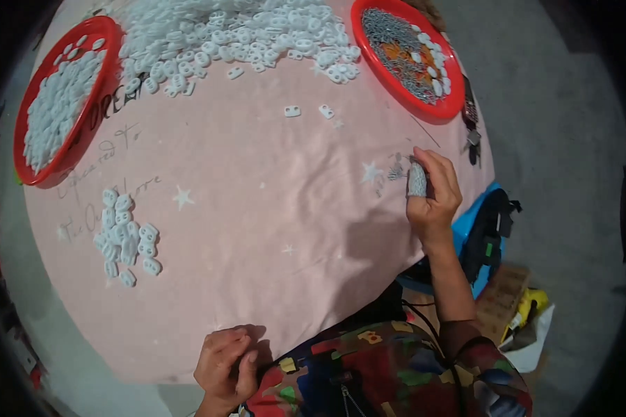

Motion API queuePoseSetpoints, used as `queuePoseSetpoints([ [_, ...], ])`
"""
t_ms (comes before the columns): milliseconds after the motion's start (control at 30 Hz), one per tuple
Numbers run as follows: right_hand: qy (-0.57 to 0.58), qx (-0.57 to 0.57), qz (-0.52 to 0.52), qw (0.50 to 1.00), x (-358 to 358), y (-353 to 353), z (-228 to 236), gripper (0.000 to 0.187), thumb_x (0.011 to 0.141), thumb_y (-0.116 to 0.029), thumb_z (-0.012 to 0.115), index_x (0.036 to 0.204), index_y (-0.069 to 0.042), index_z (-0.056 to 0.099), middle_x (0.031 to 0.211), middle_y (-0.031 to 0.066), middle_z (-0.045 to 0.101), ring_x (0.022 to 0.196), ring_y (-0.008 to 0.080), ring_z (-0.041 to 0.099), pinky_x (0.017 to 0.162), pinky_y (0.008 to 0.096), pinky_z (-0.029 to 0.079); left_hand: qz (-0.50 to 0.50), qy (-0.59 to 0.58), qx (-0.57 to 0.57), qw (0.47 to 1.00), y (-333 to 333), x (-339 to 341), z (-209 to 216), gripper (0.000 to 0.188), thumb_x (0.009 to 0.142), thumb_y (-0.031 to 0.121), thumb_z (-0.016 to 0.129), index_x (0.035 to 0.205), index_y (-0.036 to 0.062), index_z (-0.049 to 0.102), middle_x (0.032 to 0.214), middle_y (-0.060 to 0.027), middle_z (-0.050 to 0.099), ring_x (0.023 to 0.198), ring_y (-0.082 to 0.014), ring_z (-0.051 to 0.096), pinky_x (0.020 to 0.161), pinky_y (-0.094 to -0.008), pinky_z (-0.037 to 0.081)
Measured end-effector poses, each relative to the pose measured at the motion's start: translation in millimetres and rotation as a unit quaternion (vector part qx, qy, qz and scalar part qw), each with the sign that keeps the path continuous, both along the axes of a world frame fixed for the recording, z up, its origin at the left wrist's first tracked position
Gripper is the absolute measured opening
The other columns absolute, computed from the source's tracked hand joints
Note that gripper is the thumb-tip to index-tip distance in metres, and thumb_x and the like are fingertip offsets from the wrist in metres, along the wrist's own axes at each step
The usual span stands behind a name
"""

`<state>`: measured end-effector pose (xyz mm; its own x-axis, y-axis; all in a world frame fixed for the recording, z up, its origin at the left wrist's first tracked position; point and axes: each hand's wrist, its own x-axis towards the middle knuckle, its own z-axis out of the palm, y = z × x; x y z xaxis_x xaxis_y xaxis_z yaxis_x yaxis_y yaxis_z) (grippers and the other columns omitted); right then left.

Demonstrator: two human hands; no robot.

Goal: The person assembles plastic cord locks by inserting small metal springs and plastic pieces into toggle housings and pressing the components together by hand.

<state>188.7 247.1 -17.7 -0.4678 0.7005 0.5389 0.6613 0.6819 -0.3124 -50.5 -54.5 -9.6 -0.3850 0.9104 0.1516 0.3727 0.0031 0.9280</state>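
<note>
On the right of the table is my right hand [435, 198], its fingers stretched forward and the thumb beside them in a grey textured cover [416, 179]. A little heap of small metal pieces [396, 171] lies just left of that thumb. I see nothing held in this hand. My left hand [224, 367] rests at the near table edge, fingers loosely bent and thumb apart, with nothing visible in it. Farther left lies a small pile of white plastic pieces with two holes [126, 236]. Two more such pieces, one white piece [293, 111] and another [326, 111], lie singly past the middle.
A large heap of white pieces [236, 31] covers the far side. The red tray [108, 31] at left holds white pieces; the red tray [414, 108] at right holds metal parts and white ones. Keys [473, 139] lie at the right edge. A blue bag [476, 208] stands beside the pink-covered table [257, 215].
</note>
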Motion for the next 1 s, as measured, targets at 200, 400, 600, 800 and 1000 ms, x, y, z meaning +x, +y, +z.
queuePoseSetpoints([
  [200, -0.023, -0.004, -0.009, 1.000, -5.0, -2.2, 1.5, 0.029, 0.072, 0.010, 0.055, 0.098, 0.002, 0.066, 0.093, 0.0144, 0.065, 0.086, 0.0301, 0.063, 0.079, 0.0335, 0.051, -0.029, -0.021, -0.010, 0.999, -2.4, -2.9, 2.0, 0.019, 0.081, 0.000, 0.064, 0.100, -0.0012, 0.060, 0.089, -0.0181, 0.065, 0.080, -0.0296, 0.065, 0.069, -0.0343, 0.053],
  [400, 0.059, 0.018, 0.011, 0.998, 5.0, -1.1, 2.5, 0.038, 0.069, 0.012, 0.052, 0.102, 0.002, 0.066, 0.091, 0.0131, 0.065, 0.085, 0.0244, 0.064, 0.074, 0.0289, 0.051, -0.140, -0.044, -0.039, 0.988, -6.7, 8.6, 16.0, 0.027, 0.078, -0.001, 0.067, 0.104, -0.0025, 0.063, 0.096, -0.0177, 0.067, 0.082, -0.0283, 0.066, 0.072, -0.0342, 0.053],
  [600, 0.262, -0.239, -0.014, 0.935, 31.0, -12.1, 18.0, 0.033, 0.078, 0.009, 0.056, 0.108, 0.001, 0.066, 0.090, 0.0111, 0.067, 0.082, 0.0198, 0.063, 0.073, 0.0261, 0.049, -0.176, -0.016, -0.188, 0.966, 3.7, 49.8, 2.7, 0.046, 0.085, 0.013, 0.066, 0.125, -0.0045, 0.053, 0.110, -0.0280, 0.062, 0.103, -0.0440, 0.059, 0.090, -0.0404, 0.047],
  [800, 0.116, -0.182, 0.092, 0.972, 37.0, -15.9, 38.8, 0.034, 0.076, 0.009, 0.054, 0.107, 0.002, 0.065, 0.097, 0.0143, 0.065, 0.082, 0.0232, 0.063, 0.074, 0.0282, 0.048, -0.155, 0.145, -0.160, 0.964, 11.6, 75.8, -6.0, 0.036, 0.084, 0.017, 0.068, 0.110, -0.0053, 0.057, 0.097, -0.0280, 0.062, 0.092, -0.0471, 0.058, 0.080, -0.0466, 0.048],
  [1000, 0.032, -0.172, 0.133, 0.976, 11.6, -14.4, 37.8, 0.036, 0.070, 0.010, 0.054, 0.103, 0.000, 0.065, 0.095, 0.0136, 0.063, 0.084, 0.0306, 0.062, 0.074, 0.0370, 0.050, -0.181, 0.120, -0.160, 0.963, 19.0, 72.7, 23.7, 0.038, 0.087, 0.020, 0.066, 0.116, -0.0031, 0.059, 0.095, -0.0246, 0.066, 0.089, -0.0409, 0.064, 0.078, -0.0416, 0.051],
])
